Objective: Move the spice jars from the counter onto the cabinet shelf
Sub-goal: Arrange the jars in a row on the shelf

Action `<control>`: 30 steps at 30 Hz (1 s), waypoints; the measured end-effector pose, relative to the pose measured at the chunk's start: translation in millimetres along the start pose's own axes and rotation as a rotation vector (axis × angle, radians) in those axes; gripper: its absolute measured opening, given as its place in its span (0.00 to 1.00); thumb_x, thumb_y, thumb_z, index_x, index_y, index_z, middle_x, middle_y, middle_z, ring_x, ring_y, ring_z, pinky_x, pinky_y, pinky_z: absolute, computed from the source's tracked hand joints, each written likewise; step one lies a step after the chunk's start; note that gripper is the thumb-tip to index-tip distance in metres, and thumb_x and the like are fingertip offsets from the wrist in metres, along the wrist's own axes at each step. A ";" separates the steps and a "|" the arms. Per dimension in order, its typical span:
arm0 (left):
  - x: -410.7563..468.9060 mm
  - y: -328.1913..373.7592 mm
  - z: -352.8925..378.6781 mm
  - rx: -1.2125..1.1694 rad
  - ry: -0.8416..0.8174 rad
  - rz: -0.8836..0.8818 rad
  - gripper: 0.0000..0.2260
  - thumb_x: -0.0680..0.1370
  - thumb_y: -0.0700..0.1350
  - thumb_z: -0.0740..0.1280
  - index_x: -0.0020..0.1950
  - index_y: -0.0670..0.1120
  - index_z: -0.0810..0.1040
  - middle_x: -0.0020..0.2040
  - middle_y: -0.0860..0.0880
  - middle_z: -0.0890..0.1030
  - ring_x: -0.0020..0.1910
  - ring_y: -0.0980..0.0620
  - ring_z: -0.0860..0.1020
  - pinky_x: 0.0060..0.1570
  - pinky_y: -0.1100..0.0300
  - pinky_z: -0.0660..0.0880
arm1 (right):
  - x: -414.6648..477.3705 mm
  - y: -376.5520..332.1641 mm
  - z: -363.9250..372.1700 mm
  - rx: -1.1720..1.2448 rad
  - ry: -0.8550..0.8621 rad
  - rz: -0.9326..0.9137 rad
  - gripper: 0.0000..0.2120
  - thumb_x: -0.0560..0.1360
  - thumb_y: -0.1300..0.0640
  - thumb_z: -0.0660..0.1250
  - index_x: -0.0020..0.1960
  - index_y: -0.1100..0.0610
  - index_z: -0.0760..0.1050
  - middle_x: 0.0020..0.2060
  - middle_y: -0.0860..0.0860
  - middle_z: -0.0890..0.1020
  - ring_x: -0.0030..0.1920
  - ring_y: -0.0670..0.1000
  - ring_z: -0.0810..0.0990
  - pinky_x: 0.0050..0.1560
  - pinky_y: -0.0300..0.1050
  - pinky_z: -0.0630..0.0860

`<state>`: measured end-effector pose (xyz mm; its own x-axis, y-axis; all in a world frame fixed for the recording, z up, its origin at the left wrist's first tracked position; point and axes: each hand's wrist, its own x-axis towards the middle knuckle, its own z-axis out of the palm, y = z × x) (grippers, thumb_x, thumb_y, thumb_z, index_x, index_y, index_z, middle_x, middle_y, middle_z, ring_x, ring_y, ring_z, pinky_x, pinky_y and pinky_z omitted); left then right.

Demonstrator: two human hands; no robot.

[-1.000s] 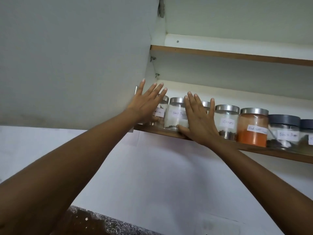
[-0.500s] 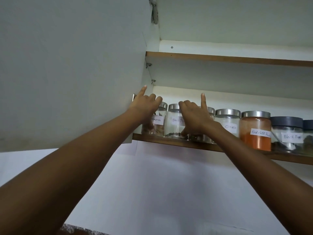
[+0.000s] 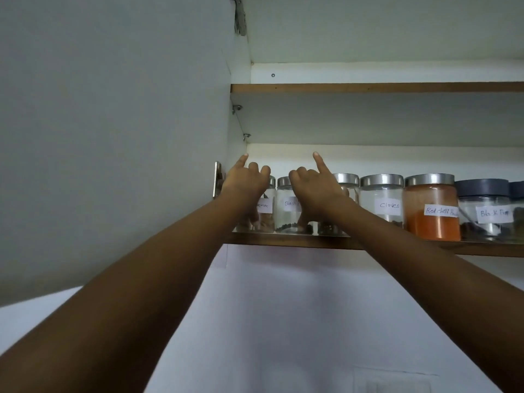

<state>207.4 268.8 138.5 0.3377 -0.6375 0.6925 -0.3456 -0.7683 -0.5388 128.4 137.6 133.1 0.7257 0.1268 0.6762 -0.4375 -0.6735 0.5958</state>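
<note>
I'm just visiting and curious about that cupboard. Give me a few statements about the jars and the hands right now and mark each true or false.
1. The jar labelled Cloves stands on the lower shelf. True.
2. The red chilli powder jar has a dark grey lid. False: its lid is silver metal; the jar to its right has the dark grey lid.
3. Both hands are up at the jars on the left end of the row. True: the left hand is at the leftmost jar, the right hand at the next ones.
4. The upper shelf is packed with jars. False: none show on it.
5. The cabinet door is closed. False: it is swung open on the left.
</note>
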 end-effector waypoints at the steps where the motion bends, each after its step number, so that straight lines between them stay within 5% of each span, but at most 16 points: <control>1: 2.8 0.9 2.2 0.003 -0.004 -0.002 0.44 0.65 0.60 0.75 0.70 0.40 0.59 0.64 0.43 0.71 0.66 0.46 0.69 0.73 0.49 0.45 | 3.5 -1.2 1.6 -0.026 0.002 -0.004 0.39 0.66 0.42 0.73 0.66 0.63 0.62 0.58 0.56 0.74 0.59 0.55 0.75 0.73 0.59 0.38; 9: 20.7 5.4 21.1 0.032 -0.037 -0.028 0.36 0.70 0.53 0.74 0.70 0.42 0.61 0.65 0.45 0.70 0.68 0.47 0.67 0.73 0.49 0.47 | 26.0 -12.4 14.6 -0.184 -0.003 -0.049 0.23 0.75 0.54 0.65 0.64 0.65 0.65 0.55 0.55 0.76 0.56 0.54 0.76 0.73 0.58 0.37; 12: 27.7 7.5 28.0 0.058 -0.053 -0.031 0.34 0.72 0.50 0.72 0.71 0.41 0.60 0.66 0.45 0.69 0.68 0.47 0.66 0.73 0.49 0.47 | 36.5 -15.7 22.2 -0.187 -0.036 -0.045 0.25 0.74 0.54 0.66 0.65 0.65 0.64 0.57 0.55 0.76 0.59 0.53 0.75 0.73 0.57 0.39; 18: 45.0 11.1 44.7 0.011 -0.084 -0.090 0.35 0.72 0.48 0.72 0.72 0.40 0.57 0.68 0.42 0.68 0.71 0.46 0.63 0.73 0.52 0.49 | 56.1 -17.0 33.6 -0.059 -0.082 -0.018 0.34 0.69 0.54 0.73 0.69 0.63 0.62 0.63 0.56 0.73 0.65 0.54 0.71 0.73 0.53 0.51; 24: 58.6 16.3 57.4 -0.022 -0.101 -0.121 0.34 0.74 0.47 0.71 0.73 0.41 0.56 0.69 0.41 0.67 0.70 0.46 0.64 0.70 0.54 0.58 | 71.2 -19.8 33.8 0.021 -0.134 0.016 0.27 0.71 0.58 0.71 0.66 0.61 0.65 0.61 0.54 0.75 0.62 0.54 0.74 0.66 0.48 0.64; 30: 67.4 20.1 71.1 -0.097 -0.125 -0.165 0.33 0.74 0.47 0.70 0.72 0.42 0.56 0.66 0.42 0.67 0.64 0.47 0.69 0.56 0.58 0.69 | 86.6 -22.7 37.1 0.070 -0.189 0.046 0.21 0.74 0.61 0.67 0.65 0.61 0.66 0.59 0.54 0.76 0.59 0.55 0.76 0.57 0.47 0.73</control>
<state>285.4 206.2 140.3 0.5001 -0.5100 0.6998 -0.3568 -0.8577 -0.3702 221.0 136.9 162.0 0.7956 -0.0394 0.6045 -0.4391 -0.7250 0.5307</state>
